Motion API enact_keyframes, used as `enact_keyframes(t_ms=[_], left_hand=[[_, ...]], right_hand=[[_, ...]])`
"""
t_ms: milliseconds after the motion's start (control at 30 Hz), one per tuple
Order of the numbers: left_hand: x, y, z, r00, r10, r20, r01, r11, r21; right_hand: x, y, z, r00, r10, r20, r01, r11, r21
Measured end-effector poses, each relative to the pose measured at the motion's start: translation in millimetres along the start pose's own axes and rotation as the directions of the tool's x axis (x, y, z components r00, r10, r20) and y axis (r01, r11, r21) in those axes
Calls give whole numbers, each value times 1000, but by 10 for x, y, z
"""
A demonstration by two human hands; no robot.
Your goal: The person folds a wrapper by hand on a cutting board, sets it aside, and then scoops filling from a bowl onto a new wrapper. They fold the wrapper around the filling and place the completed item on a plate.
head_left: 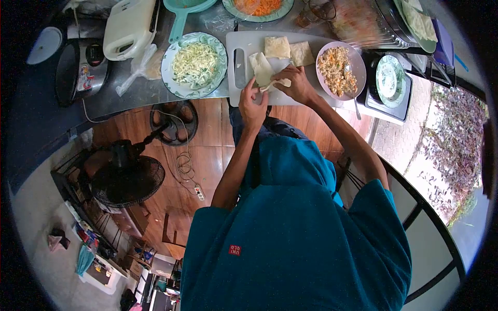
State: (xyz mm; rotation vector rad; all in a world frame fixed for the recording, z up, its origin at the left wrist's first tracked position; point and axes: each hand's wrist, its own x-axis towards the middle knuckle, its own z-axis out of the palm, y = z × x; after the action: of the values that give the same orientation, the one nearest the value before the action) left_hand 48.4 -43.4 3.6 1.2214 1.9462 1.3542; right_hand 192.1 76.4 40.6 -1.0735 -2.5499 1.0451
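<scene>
Reaching forward from teal sleeves (210,228), both bare forearms angle inward over a white cutting board (249,39). The left hand (252,108) points away from the body, fingertips at the near edge of a thin, pale wrapper (261,68) lying on the board; whether they pinch is unclear. The right hand (298,85), fingers curled downward, pinches the wrapper's right-hand flap. Two folded parcels (277,47) lie just beyond.

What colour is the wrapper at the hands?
The wrapper is pale cream, seen best in the head view.
</scene>
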Motion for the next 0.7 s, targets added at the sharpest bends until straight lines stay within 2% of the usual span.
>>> enact_keyframes(t_ms=[100,167,300,367,500,533,567,600,633,667,700], left_hand=[[37,25,23,998,-42,-43,43,999,22],[55,78,44,986,-158,-50,158,987,-10],[69,80,83,980,-187,-68,189,982,27],[92,118,81,974,-211,-79,214,976,30],[111,119,24,976,-198,-88,205,975,80],[101,144,-16,995,1,-103,22,973,229],[83,176,-49,975,202,-88,-156,915,372],[32,221,-70,975,204,-87,-158,914,373],[-39,277,-89,973,202,108,-227,911,344],[-105,329,-102,934,197,299,-289,908,304],[-184,330,-82,896,154,416,-311,887,342]], right_hand=[[34,22,81,999,27,-41,-26,999,23],[45,35,132,993,99,-70,-98,995,19],[73,41,166,985,162,-63,-162,987,12],[64,103,253,967,181,-179,-176,983,45],[63,63,236,948,264,-180,-248,963,106],[57,35,219,944,281,-171,-265,958,111],[61,13,196,941,297,-162,-281,953,115],[59,19,200,941,297,-164,-281,953,116],[59,29,221,940,286,-187,-265,955,131],[65,39,241,938,275,-209,-248,958,147],[73,45,242,938,273,-212,-245,958,150]])
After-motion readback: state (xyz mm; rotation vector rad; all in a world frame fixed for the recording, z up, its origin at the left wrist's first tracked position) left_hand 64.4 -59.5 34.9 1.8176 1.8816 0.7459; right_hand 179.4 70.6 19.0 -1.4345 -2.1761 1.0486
